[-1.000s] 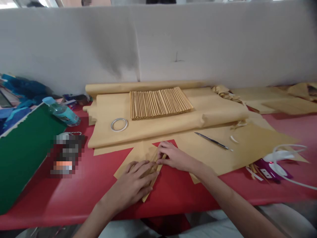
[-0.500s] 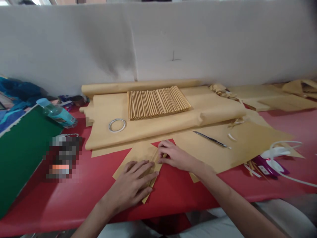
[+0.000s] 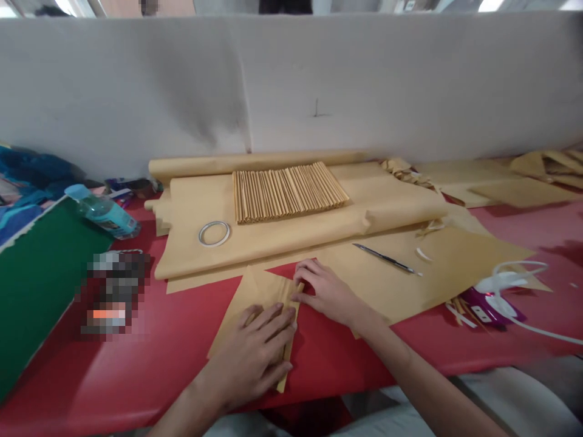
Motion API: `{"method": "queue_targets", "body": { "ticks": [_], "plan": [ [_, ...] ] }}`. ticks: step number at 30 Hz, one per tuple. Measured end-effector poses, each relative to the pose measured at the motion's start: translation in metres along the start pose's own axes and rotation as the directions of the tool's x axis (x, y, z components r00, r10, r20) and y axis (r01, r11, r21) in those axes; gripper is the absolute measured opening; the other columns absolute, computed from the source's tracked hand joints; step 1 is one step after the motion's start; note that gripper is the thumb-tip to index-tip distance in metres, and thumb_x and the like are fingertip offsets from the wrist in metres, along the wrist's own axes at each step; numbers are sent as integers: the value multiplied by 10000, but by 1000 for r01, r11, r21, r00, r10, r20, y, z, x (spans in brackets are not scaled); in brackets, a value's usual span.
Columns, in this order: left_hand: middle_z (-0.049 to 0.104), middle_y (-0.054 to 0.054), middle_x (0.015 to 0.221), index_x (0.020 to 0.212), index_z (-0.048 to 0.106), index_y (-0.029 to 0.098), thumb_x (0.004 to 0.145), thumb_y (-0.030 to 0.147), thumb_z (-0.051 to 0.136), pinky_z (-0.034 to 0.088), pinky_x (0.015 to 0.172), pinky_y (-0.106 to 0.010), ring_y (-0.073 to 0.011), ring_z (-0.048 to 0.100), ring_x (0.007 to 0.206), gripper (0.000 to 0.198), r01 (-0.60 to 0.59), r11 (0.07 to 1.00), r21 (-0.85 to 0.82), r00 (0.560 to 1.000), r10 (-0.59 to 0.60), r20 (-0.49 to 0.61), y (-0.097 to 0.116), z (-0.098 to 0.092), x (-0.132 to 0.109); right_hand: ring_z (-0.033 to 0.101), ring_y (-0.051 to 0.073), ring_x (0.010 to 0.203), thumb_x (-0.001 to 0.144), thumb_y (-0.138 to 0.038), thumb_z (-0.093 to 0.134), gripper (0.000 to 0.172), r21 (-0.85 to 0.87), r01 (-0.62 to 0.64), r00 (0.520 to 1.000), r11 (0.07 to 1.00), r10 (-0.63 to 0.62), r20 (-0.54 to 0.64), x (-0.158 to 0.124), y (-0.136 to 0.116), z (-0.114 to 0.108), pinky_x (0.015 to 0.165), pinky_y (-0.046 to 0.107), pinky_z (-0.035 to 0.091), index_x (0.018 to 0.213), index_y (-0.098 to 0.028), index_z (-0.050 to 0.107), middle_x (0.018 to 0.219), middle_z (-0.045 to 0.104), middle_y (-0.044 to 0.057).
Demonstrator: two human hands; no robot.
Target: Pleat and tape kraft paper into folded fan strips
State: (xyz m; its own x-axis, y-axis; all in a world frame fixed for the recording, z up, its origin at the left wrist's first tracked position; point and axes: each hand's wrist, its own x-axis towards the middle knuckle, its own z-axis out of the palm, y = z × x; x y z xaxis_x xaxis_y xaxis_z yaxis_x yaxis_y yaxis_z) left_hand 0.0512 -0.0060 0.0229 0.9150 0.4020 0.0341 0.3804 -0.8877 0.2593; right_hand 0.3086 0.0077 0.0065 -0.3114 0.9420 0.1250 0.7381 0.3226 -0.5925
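Note:
A small sheet of brown kraft paper (image 3: 255,290) lies on the red table, with narrow creases along its right side. My left hand (image 3: 260,346) rests on it with the fingers stretched out, pressing near the folded strip. At the strip's far end, my right hand (image 3: 325,291) pinches the edge between thumb and fingers. Part of the paper is hidden beneath the left hand. Behind it, a pleated stack of folded brown paper (image 3: 289,193) sits on a large brown paper sheet. A roll of tape (image 3: 214,223) lies left of that stack.
A craft knife (image 3: 387,259) lies on brown paper to the right. Further right are a purple device (image 3: 489,308) with a white cable and paper scraps. On the left are a plastic bottle (image 3: 107,213) and a green board (image 3: 39,291). A pale partition (image 3: 291,79) stands behind.
The small paper has turned, its near end shifting right and towards me. My left hand has moved along with it, while my right hand keeps its pinch at the far end.

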Motion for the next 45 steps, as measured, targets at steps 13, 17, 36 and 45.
{"method": "queue_targets", "body": {
  "ticks": [13,17,36,45],
  "plan": [
    [521,-74,1557,1481,514,218,1017,549,461,320,1047,-501,-315,505,1313,572,236,970,-66,962,-243,-128,33,30,11,575,224,1068,987,-436,630,200,0,-53,993,999,52,-109,2,-2,6,983,406,453,953,-240,649,1084,643,46],
    [499,-60,1576,1477,516,231,988,527,508,342,1015,-509,-328,500,1291,572,237,970,-62,965,-242,-97,32,28,12,582,220,1045,997,-390,623,164,21,-58,994,998,59,-97,2,-5,3,962,408,464,960,-233,655,1077,648,55],
    [504,-63,1571,1428,550,257,937,526,547,354,1022,-539,-356,480,1300,560,272,958,-94,957,-279,-82,37,29,17,583,216,1053,989,-253,626,62,80,-39,992,996,48,-113,0,-6,2,958,402,476,931,-233,633,1067,645,47],
    [463,-36,1603,1432,543,257,961,493,519,335,1039,-538,-343,470,1322,527,266,961,-77,958,-273,-87,39,30,15,546,252,1138,993,-435,606,196,-27,-108,990,994,106,-89,-3,-12,4,979,421,459,1017,-241,593,1170,618,60]
  ]
}}
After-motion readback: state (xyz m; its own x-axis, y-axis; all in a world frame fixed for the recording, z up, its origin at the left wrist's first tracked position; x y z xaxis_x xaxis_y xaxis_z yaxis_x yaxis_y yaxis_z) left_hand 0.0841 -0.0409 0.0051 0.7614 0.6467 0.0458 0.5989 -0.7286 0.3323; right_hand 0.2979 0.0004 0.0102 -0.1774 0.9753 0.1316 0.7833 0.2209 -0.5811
